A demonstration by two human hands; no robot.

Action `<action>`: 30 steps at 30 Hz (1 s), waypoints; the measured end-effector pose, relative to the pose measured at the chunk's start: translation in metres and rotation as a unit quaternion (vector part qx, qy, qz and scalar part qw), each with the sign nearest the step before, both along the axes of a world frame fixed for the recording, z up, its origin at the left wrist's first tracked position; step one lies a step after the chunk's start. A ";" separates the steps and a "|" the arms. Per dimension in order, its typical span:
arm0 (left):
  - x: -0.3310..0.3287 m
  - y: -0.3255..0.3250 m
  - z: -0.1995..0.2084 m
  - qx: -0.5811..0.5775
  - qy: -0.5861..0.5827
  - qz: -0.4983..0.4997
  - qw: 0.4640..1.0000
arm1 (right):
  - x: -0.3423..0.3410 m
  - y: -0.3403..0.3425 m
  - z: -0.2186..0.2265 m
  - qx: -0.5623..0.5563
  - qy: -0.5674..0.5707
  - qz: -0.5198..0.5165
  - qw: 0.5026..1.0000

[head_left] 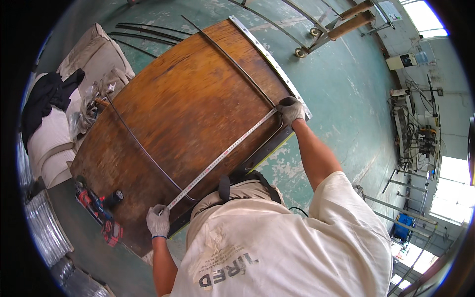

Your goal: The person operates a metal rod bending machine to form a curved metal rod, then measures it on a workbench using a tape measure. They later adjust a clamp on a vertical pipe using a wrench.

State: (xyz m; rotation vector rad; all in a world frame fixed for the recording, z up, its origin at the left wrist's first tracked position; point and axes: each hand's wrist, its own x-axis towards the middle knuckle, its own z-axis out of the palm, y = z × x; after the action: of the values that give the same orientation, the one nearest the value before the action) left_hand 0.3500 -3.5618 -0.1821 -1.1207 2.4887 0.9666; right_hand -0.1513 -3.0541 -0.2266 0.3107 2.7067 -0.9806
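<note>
A white tape measure (228,150) is stretched over the brown wooden tabletop (163,94), close to its near edge. My left hand (158,221), in a pale knitted glove, is closed on its left end. At the other end, my right hand (291,110), gloved with dark fingertips, pinches the tape against a thin metal tube (231,61). That tube runs away to the far side and bends round near my right hand. Another thin metal tube (143,150) curves across the left half, passing under the tape. Whether the two tubes join is hard to see. My fingers hide both tape ends.
Cordless power tools (94,205) lie on the table's left end. A metal strip (271,60) edges the right side. Cushions (49,131) with dark cloth stand left, loose dark rods (148,33) lie beyond on the floor, and a wheeled metal frame (316,39) stands far right.
</note>
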 end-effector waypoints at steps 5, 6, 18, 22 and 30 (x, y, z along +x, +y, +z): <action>0.007 0.002 -0.003 0.005 0.001 0.017 1.000 | 0.018 -0.005 -0.013 -0.004 0.050 0.004 0.999; 0.007 0.001 -0.002 0.002 0.004 0.014 1.000 | 0.025 -0.003 -0.019 -0.011 0.070 -0.002 0.997; 0.013 0.001 0.010 -0.025 0.008 -0.014 1.000 | 0.047 0.008 -0.038 -0.015 0.152 0.055 0.987; 0.018 -0.001 0.007 -0.031 -0.005 -0.029 0.999 | 0.051 0.009 -0.031 0.052 0.175 0.093 0.979; 0.016 0.007 0.015 -0.051 -0.018 0.000 0.999 | 0.045 0.014 -0.045 -0.012 0.132 0.068 0.989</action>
State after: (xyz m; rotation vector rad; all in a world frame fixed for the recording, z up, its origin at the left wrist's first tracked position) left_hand 0.3661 -3.5551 -0.1672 -1.1584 2.5338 0.8206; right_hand -0.1061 -3.0397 -0.2713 -0.0105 2.9003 -1.0815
